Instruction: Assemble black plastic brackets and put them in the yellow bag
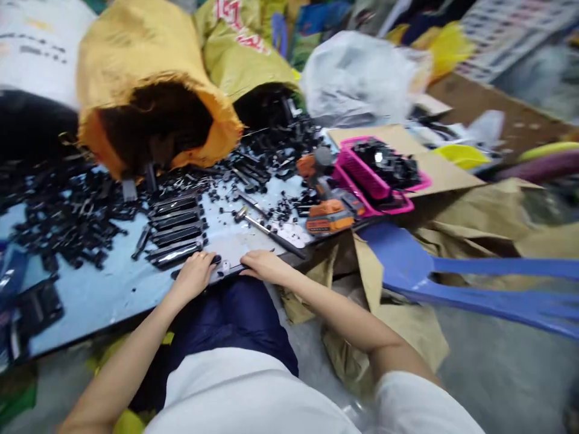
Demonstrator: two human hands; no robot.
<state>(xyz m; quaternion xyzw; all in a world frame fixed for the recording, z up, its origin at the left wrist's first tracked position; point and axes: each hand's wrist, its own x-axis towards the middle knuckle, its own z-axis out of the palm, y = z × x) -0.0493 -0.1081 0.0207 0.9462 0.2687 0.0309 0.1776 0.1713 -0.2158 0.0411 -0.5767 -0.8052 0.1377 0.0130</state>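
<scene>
At the front edge of the blue-topped table, my left hand [196, 275] is closed, with a small black plastic part [216, 260] at its fingertips. My right hand [266, 266] lies a short way to the right, its fingers bent together at the same edge; what they hold is hidden. A dark strip [233, 270] runs along the edge between the two hands. Just beyond my left hand lies a row of long black plastic bars [176, 226]. A hammer [271, 232] with a dark handle rests beyond my right hand.
An orange-and-grey cordless drill [330, 211] stands beside stacked pink baskets [346, 166] of black parts. Piles of black parts [72, 211] spill from a yellow sack [140, 54] and other sacks. A blue plastic chair or stool [402, 253] and brown paper [470, 211] are at the right.
</scene>
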